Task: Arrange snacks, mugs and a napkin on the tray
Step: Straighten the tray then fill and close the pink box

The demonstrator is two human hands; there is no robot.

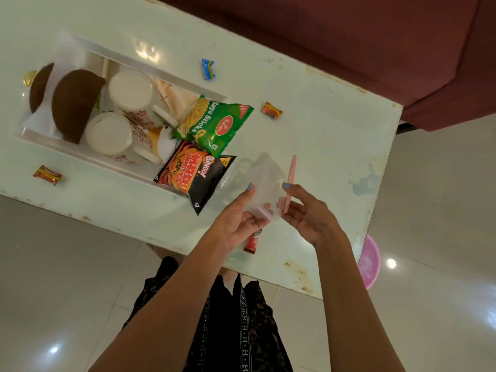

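A white tray (88,157) lies on the white table (322,135) at the left. In it are two upturned floral mugs (131,92) (110,132), two brown round pieces (75,103) and a white napkin (63,57). A green Soya Sticks packet (217,122) and a black-orange Bingo packet (193,175) overhang its right end. Above the table's near part, my left hand (236,218) holds a clear plastic container (264,183) from below, thumb along its side. My right hand (308,213) holds a flat pink piece (291,181), seen edge-on, against the container.
Loose sweets lie on the table: a blue one (208,69), a red one (272,110) and another red one (47,174). A red sachet (252,241) lies under my left hand. A maroon sofa (375,49) stands behind, and a pink basin (370,261) sits on the floor.
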